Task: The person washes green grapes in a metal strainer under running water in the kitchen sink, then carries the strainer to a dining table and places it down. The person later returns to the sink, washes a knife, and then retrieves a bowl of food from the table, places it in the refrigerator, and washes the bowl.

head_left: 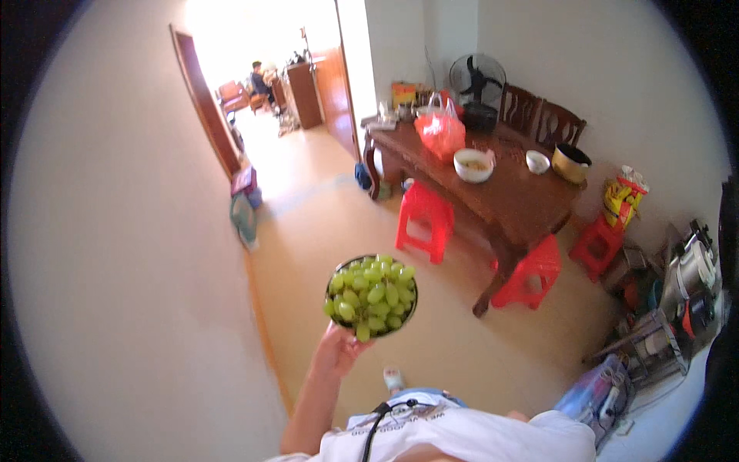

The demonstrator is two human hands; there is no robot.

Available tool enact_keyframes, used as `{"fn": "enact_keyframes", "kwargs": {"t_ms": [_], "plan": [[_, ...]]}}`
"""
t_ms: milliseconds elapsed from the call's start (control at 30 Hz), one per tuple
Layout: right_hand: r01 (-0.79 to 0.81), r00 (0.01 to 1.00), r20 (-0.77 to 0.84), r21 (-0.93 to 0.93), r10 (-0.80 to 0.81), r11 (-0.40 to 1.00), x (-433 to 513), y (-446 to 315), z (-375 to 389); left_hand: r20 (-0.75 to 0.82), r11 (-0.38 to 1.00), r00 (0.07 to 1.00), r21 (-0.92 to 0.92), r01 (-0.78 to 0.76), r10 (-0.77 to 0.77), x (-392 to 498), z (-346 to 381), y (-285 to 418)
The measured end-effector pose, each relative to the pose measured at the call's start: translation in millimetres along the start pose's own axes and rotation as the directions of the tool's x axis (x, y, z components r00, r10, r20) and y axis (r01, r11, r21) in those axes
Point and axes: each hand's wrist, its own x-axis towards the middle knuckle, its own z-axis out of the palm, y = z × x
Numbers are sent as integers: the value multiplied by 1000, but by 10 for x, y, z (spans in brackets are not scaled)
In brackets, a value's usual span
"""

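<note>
My left hand [340, 350] grips the near rim of a dark round bowl [414, 312] heaped with green grapes [372, 294]. The bowl is held up in front of my body, above the tan floor, and the grapes hide most of it. My right hand is out of view. Ahead and to the right stands a dark wooden table [508, 199]. On it are a white bowl with food [473, 166], a small white bowl [537, 162], a brass-coloured pot [571, 164] and a red plastic bag [441, 133].
Red plastic stools [424, 219] stand by the table, with an electric fan [477, 81] behind it. A wall runs along the left. Bags [243, 216] lie beside the doorway. Beyond it a person [261, 84] sits. A metal rack [658, 346] stands at the right.
</note>
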Motion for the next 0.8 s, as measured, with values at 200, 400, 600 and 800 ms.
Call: {"fn": "enact_keyframes", "kwargs": {"t_ms": [200, 400, 600, 800], "plan": [[-92, 847, -526, -290, -79, 952, 2424, -3557, -627, 17, 994, 994, 43, 105, -105, 1508, -68, 863], [301, 802, -427, -315, -417, 900, 3921, -5784, -1180, 121, 978, 970, 38, 207, -210, 3316, -195, 1589], [-35, 884, -463, -222, -73, 974, 4955, -5833, -1306, 109, 916, 912, 115, 384, -395, 5159, -267, 2213], [-381, 664, -490, 429, 566, 819, 5398, -4739, -1109, 147, 870, 867, 224, 439, -475, 6966, -128, 2489]]}}
